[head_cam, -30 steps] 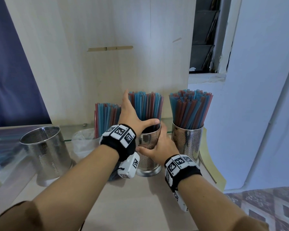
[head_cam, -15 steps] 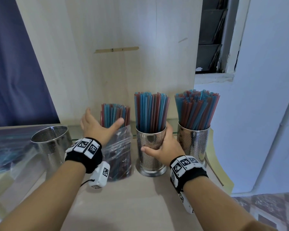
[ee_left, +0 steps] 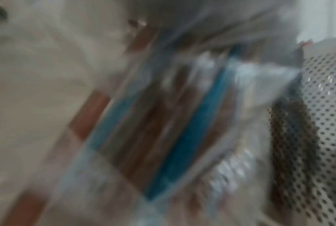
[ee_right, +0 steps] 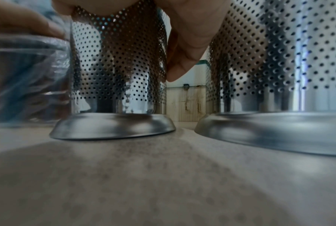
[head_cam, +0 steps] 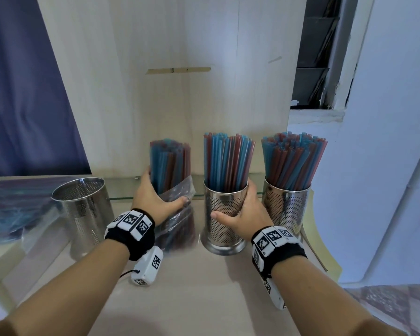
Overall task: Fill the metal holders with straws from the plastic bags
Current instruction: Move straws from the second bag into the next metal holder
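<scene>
Three perforated metal holders stand on the pale counter. The middle holder is packed with blue and red straws, and my right hand grips its side. The right holder is also full of straws. The left holder stands empty. Between the left and middle holders, my left hand grips a clear plastic bag of straws held upright; the left wrist view shows the bag only as a blur.
A wooden back panel rises just behind the holders. Flat bags of straws lie at the far left on a glass shelf. The counter ends at a curved edge on the right, with a white wall beyond.
My left hand left the middle holder's straws, swung left and closed round the bag of straws. My right hand has stayed on the middle holder.
</scene>
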